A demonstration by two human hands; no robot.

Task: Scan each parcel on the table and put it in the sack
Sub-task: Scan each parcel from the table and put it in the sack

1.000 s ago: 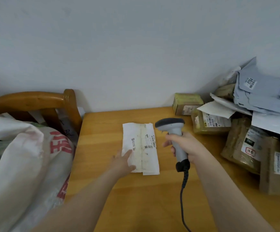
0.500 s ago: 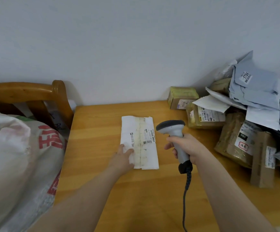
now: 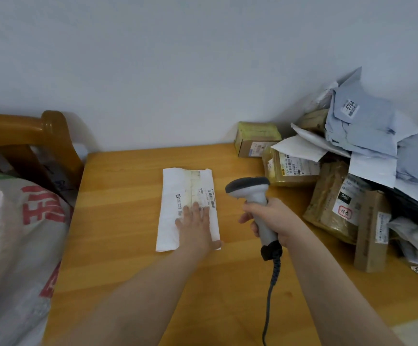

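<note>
A flat white parcel [image 3: 175, 196] with a taped seam and a barcode label lies in the middle of the wooden table [image 3: 118, 240]. My left hand [image 3: 194, 226] rests flat on its near half, fingers spread, covering part of the label. My right hand [image 3: 273, 221] grips the handle of a grey barcode scanner [image 3: 249, 189], whose head sits just right of the parcel; its coiled cable [image 3: 271, 283] hangs toward me. The white woven sack [image 3: 15, 245] with red print stands at the left edge of the table.
A pile of parcels fills the right side: brown taped boxes [image 3: 332, 206], a small box [image 3: 255, 139] by the wall, grey-blue mailer bags [image 3: 362, 126] on top. A wooden chair back [image 3: 28, 131] rises behind the sack. The wall runs along the table's far edge.
My left hand has slid from the parcel's near left corner onto its middle, now lying flat on it. The scanner has stayed beside the parcel. The view has shifted slightly.
</note>
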